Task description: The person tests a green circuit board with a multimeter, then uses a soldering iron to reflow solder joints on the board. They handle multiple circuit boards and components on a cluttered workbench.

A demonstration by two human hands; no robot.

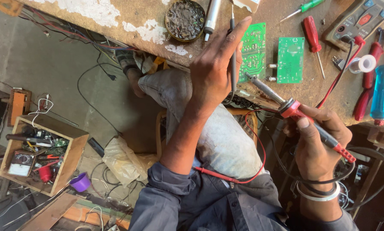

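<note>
- Head view, looking down: the left hand [213,70] is raised over the edge of the worktop [127,42], fingers stretched, pinching a thin grey probe [233,55] that stands nearly upright along the fingers.
- The right hand [318,143] is closed around a soldering iron [305,119] with a red collar and dark handle; its metal tip points up-left, ending just beside the left hand, at the lower edge of a green circuit board [254,51].
- A second green circuit board [290,60] lies just to the right of the first, apart from both hands.
- A round tin [184,19] of dull grey residue sits on the worktop above the left hand.
- A red-handled screwdriver [312,36] lies right of the boards; a blue-handled tool [382,92] lies near the worktop's right edge.
- A multimeter [361,19] rests at the top right corner, with a red lead [329,96] running down from it.
- On the floor to the left stands a wooden box [72,158] of tools, with a purple cup [80,182] beside it.
</note>
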